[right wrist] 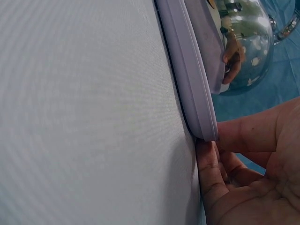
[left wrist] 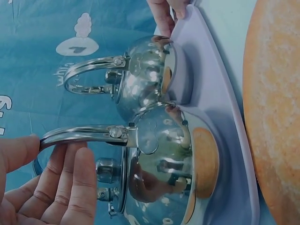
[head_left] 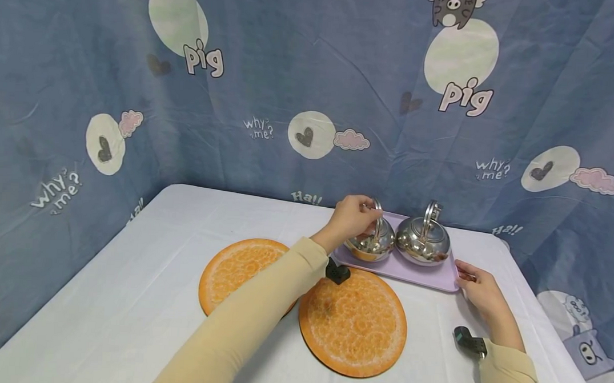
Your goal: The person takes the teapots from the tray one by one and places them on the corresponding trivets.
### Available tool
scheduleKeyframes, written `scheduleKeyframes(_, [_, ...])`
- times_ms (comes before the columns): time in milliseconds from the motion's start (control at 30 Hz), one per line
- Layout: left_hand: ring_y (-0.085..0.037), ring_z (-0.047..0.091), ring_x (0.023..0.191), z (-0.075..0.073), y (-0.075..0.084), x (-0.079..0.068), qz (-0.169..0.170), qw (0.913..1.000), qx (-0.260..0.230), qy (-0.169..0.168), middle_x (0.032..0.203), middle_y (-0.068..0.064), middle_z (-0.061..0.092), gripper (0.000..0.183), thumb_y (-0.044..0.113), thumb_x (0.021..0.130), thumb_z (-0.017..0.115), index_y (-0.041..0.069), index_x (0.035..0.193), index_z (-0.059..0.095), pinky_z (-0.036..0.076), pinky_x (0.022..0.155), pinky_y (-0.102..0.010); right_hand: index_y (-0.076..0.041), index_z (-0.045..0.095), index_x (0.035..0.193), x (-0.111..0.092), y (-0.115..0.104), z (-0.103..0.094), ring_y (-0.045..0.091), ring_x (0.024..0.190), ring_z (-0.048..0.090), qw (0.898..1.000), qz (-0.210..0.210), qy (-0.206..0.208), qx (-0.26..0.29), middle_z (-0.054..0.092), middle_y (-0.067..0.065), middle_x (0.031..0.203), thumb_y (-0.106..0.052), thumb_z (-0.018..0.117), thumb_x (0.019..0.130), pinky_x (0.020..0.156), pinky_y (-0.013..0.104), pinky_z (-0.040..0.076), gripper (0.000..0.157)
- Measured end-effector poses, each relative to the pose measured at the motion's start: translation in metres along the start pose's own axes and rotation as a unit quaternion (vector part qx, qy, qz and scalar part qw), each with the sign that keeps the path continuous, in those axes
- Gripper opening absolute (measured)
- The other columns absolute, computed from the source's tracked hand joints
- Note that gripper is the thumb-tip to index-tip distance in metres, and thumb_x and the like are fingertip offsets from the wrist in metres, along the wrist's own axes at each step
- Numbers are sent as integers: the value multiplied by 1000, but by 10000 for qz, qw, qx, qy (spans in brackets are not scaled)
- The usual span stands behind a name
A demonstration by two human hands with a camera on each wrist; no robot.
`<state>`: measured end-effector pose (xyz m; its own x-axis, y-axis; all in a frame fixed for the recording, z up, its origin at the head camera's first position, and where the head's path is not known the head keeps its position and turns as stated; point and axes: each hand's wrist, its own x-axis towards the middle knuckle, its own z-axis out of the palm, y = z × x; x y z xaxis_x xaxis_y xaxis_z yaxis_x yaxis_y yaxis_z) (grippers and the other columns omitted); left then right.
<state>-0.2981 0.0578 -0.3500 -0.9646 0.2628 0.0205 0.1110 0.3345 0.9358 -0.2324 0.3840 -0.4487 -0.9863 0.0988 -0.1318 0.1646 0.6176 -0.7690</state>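
Note:
Two shiny steel teapots with arched handles stand side by side on a lilac tray (head_left: 411, 274). My left hand (head_left: 351, 217) holds the handle of the left teapot (head_left: 379, 246); in the left wrist view its thumb and fingers (left wrist: 61, 187) are around the handle's arch. The right teapot (head_left: 422, 248) sits close beside it, its handle free. At the tray's near right corner, my right hand (head_left: 483, 288) grips the rim. The right wrist view shows the thumb on the tray's edge (right wrist: 192, 89) and the fingers (right wrist: 211, 173) at its underside, close to the tablecloth.
Two round orange-slice placemats lie on the white table (head_left: 143, 298): one at the left (head_left: 237, 268), partly behind my left sleeve, and one (head_left: 352, 325) just in front of the tray. A blue patterned cloth (head_left: 270, 81) hangs behind the table.

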Motion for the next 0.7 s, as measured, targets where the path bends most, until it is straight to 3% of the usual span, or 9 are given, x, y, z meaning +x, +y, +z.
scheduleKeyframes(133, [-21, 79, 80, 1, 1, 1, -53, 9999, -70, 48, 97, -10, 80, 49, 23, 107, 69, 3, 151, 59, 67, 79, -44, 14, 31, 161, 0, -1, 0, 47, 142, 43, 10000, -32, -9, -6, 41, 41, 158, -1, 47, 108, 107, 36, 42, 57])
scheduleKeyframes(300, [-15, 75, 72, 1, 1, 3, -61, 9999, -81, 118, 97, -10, 79, 48, 20, 107, 69, 3, 150, 59, 68, 80, -44, 15, 30, 161, -2, -1, -1, 47, 143, 42, 10000, -39, -51, 59, 39, 41, 160, 0, 46, 108, 92, 14, 37, 57])
scheduleKeyframes(433, [-15, 71, 69, 0, 1, 4, -83, 9998, -121, 111, 96, -10, 78, 46, 19, 107, 69, 3, 150, 60, 67, 80, -49, 15, 29, 162, -2, -1, -1, 47, 144, 42, 10000, -13, -57, 78, 38, 40, 160, 0, 46, 109, 92, 14, 37, 57])
scheduleKeyframes(533, [-20, 73, 73, -1, 1, 4, -100, 9998, -167, 106, 93, -10, 77, 45, 17, 107, 68, 2, 149, 60, 67, 82, -50, 14, 30, 162, -1, -1, -1, 47, 144, 42, 10000, 2, -41, 81, 38, 40, 160, -1, 46, 108, 94, 17, 38, 57])
scheduleKeyframes(700, [-35, 76, 85, -2, 2, 4, -72, 9995, -302, 100, 83, -5, 69, 44, 14, 107, 68, 0, 149, 60, 66, 87, -53, 15, 30, 161, -1, -1, -1, 46, 143, 43, 9999, -18, -13, 115, 39, 40, 159, 0, 46, 108, 84, 7, 36, 58])
